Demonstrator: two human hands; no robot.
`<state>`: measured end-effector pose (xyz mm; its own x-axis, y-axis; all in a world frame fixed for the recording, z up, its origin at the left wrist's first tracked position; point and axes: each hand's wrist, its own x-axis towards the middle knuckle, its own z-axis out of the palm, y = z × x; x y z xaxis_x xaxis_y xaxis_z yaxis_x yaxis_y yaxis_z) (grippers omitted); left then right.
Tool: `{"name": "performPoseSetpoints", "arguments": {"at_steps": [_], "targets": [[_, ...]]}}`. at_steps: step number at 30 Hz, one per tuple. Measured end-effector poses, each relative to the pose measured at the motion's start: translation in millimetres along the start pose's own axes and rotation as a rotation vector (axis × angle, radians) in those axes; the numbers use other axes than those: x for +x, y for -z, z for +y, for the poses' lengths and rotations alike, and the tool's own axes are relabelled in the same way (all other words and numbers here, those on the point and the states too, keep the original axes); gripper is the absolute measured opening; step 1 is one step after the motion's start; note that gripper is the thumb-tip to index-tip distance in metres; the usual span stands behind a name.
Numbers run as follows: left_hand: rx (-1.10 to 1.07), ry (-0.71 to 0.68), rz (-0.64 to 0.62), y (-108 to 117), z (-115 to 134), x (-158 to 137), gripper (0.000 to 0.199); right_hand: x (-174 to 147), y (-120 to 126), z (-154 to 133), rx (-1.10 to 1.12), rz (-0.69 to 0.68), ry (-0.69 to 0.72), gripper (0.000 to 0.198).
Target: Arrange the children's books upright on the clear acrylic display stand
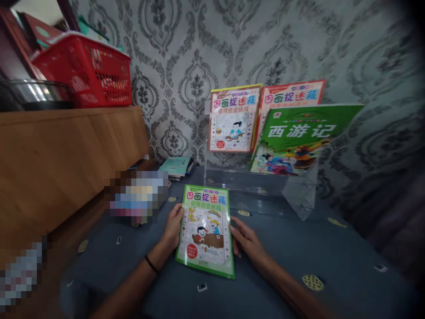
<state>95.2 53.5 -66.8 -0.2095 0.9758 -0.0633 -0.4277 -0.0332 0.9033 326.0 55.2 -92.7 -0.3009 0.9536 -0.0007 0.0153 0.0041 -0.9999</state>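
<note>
A green-bordered picture book (207, 235) is held up between both hands, its cover facing me and its lower edge tilted toward me. My left hand (173, 226) grips its left edge, fingers mostly behind it. On the right edge, my right hand (245, 237) closes with the thumb along the side. Beyond it stands a clear acrylic book stand (232, 177). An orange-bordered book (234, 119) leans on the stand's left part. To the right, a large green book (299, 141) leans in front of a red-bordered book (292, 93).
A blue-grey cloth covers the table (282, 274). Toward the back left lie stacked books (175, 167) and a blurred-out item (139, 197). On the wooden cabinet (73, 146) sit a red basket (96, 73) and a metal bowl (36, 91). Patterned wallpaper (195, 57) closes the back.
</note>
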Motion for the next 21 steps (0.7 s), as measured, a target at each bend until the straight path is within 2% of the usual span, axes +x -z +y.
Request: {"name": "performPoseSetpoints", "arguments": {"at_steps": [8,21], "targets": [[-0.026,0.069,-0.046,8,-5,0,0.053,-1,-3,0,0.009,-0.003,-0.039,0.083],[-0.08,0.121,-0.099,18,-8,1,0.048,-4,-4,-4,0.029,-0.067,-0.017,0.063]]}}
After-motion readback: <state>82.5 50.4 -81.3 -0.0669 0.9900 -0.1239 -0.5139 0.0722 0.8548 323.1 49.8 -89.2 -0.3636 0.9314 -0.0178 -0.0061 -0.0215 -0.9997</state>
